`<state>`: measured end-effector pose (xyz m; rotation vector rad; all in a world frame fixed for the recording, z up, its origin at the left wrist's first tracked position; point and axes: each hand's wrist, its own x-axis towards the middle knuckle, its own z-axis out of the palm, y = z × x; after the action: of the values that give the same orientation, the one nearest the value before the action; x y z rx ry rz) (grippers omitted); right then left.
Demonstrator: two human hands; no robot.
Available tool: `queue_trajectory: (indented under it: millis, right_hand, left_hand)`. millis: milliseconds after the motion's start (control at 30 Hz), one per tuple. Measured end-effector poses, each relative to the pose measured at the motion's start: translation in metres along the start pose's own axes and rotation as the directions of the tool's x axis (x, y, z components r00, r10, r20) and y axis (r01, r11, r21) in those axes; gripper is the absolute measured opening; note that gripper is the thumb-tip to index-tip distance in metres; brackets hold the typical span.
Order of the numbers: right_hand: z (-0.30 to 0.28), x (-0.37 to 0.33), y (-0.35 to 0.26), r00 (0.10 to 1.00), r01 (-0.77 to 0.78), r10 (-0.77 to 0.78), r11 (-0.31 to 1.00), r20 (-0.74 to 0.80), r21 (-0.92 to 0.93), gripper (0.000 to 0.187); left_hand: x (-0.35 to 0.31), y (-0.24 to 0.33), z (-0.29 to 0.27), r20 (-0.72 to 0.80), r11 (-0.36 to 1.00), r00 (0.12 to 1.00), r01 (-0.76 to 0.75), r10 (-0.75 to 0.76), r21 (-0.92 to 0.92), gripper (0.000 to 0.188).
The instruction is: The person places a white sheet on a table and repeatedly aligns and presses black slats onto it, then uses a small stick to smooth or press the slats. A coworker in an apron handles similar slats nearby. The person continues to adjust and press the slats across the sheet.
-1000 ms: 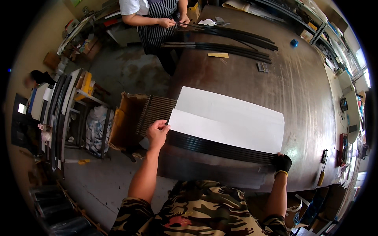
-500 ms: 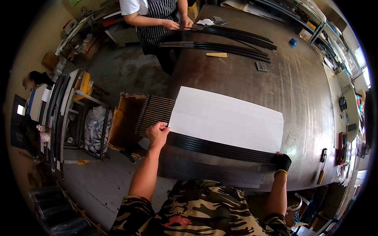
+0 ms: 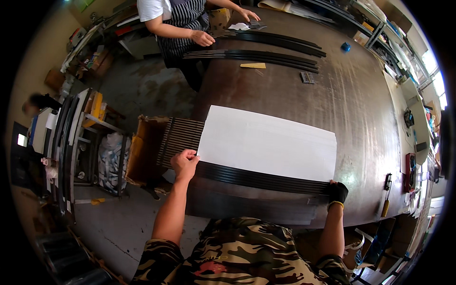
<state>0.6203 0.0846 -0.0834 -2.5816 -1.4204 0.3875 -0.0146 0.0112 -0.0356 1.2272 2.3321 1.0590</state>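
Across the near part of a dark bench [image 3: 365, 123]: white sheet [image 3: 268, 142] lying flat, long side toward the wearer, apparently over long black strips [image 3: 259, 178] set side by side. Several strips show along its near edge. Past its left edge, slender rods [image 3: 185, 137] jut toward an open cardboard box [image 3: 146, 147]; whether rods and strips are the same pieces, the sheet hides.

Left hand [image 3: 185, 165], bare: thumb and fingers pinched on the sheet's near left corner. Right hand [image 3: 337, 193], in a black glove with yellow cuff: at the near right corner, by the strip ends. Cannot tell whether those fingers grasp or merely press. A hand at each end probably keeps the edge parallel to the strips and stops skewing; the bench's flatness presumably helps the row lie level.

Far side: a co-worker's left hand [image 3: 249, 14] spread, the right [image 3: 203, 38] loosely curled near more black lengths [image 3: 270, 57]. Separate piles likely save crowding. Yellow-handled tool [image 3: 386, 202] near the bench's right side, apart from the sheet, perhaps parked to leave working room.
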Motion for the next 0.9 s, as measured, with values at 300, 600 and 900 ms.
queue_trajectory:
  millis: [300, 600, 900]
  right_hand:
    - [-0.008, -0.007, -0.009, 1.000, 0.024, -0.025, 0.998, 0.009, 0.054, 0.038]
    - [-0.036, -0.048, -0.020, 0.910, 0.143, -0.077, 0.981, -0.407, 0.133, 0.036]
    - [-0.087, -0.151, -0.036, 0.634, 0.750, -0.762, 0.648, 0.131, 0.135, 0.073]
  left_hand:
    - [-0.001, 0.003, -0.003, 0.010, 1.000, 1.000, 0.015, -0.015, 0.018, 0.020]
    - [0.001, -0.017, -0.043, -0.282, 0.907, 0.959, 0.114, 0.006, 0.406, 0.033]
    - [-0.077, 0.007, -0.103, 0.535, 0.832, 0.767, -0.520, 0.354, 0.195, 0.057]
